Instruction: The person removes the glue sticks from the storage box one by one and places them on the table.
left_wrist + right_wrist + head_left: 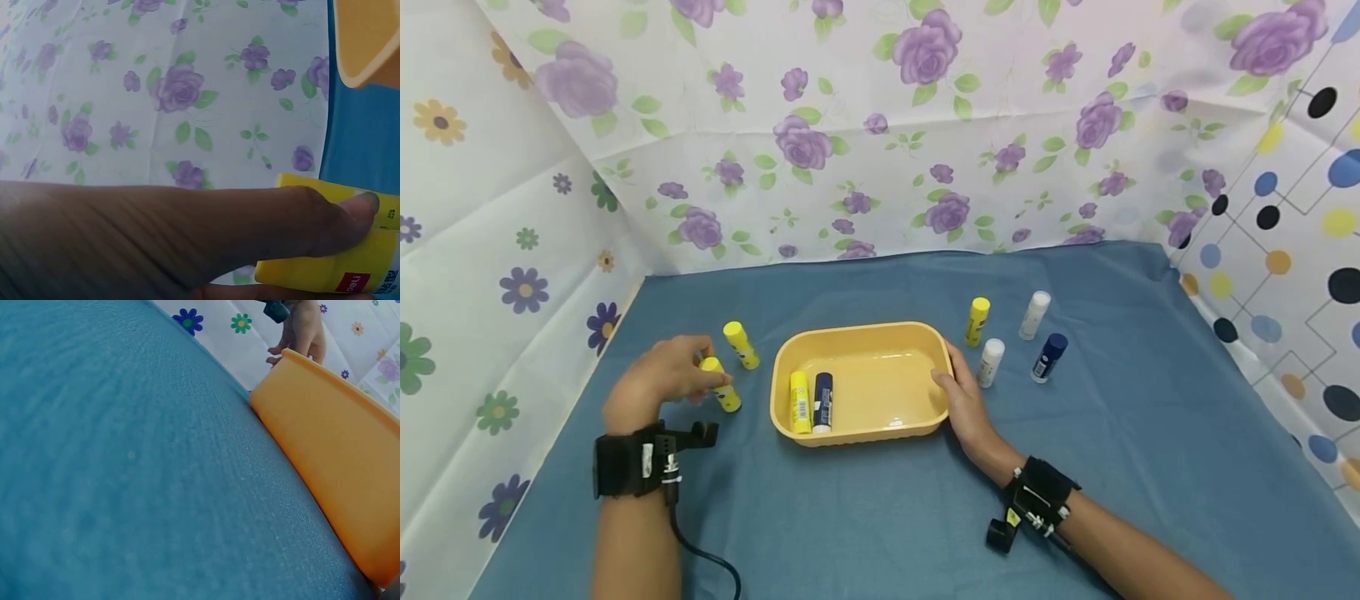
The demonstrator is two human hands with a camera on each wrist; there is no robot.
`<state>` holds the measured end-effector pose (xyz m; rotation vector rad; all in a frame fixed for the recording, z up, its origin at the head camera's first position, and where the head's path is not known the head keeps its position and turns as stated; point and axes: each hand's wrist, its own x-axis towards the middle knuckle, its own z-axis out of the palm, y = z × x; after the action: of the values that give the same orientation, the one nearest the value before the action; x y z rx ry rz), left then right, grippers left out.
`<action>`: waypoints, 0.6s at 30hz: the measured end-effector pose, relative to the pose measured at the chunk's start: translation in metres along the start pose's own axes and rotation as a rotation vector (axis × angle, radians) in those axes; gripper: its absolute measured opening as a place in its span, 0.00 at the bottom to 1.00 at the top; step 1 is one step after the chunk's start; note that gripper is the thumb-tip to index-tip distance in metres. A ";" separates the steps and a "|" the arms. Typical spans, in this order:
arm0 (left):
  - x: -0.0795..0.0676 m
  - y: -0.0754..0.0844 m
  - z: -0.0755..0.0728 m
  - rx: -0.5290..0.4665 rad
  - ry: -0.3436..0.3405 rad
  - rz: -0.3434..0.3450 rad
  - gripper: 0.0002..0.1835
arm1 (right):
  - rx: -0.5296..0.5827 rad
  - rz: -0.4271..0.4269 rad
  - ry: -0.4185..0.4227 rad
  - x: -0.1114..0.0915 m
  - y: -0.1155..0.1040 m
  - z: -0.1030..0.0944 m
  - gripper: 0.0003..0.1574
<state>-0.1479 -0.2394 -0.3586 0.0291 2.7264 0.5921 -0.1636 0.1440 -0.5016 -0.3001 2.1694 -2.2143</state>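
With its thumb and fingers, my left hand (670, 371) pinches the upper end of a yellow glue stick (726, 398) left of the tray. In the left wrist view the thumb lies across that glue stick (306, 269). A second yellow glue stick (742, 345) stands just behind it. My right hand (972, 412) grips the right end of a yellow plastic tray (887, 387), thumb over the rim and fingers outside. Inside the tray, at its left end, a yellow glue stick (800, 402) and a dark blue glue stick (822, 402) lie side by side.
Right of the tray stand a yellow glue stick (977, 322), two white glue sticks (991, 363) and a dark blue one (1048, 358). A blue cloth (865, 517) covers the table. Flower-patterned sheets (850, 125) hang behind and at the left.
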 end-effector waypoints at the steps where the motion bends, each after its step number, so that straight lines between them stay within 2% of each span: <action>1: 0.001 0.000 0.001 -0.002 -0.005 -0.002 0.20 | -0.001 0.001 0.002 0.000 0.000 0.000 0.34; 9: 0.006 0.001 0.004 -0.003 -0.015 -0.010 0.18 | 0.002 0.005 0.005 0.000 0.000 0.000 0.34; 18: 0.005 0.005 0.004 0.016 -0.008 -0.034 0.21 | 0.001 0.013 -0.001 0.000 -0.001 -0.001 0.34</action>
<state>-0.1513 -0.2331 -0.3619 -0.0111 2.7185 0.5599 -0.1639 0.1451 -0.5008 -0.2860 2.1634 -2.2074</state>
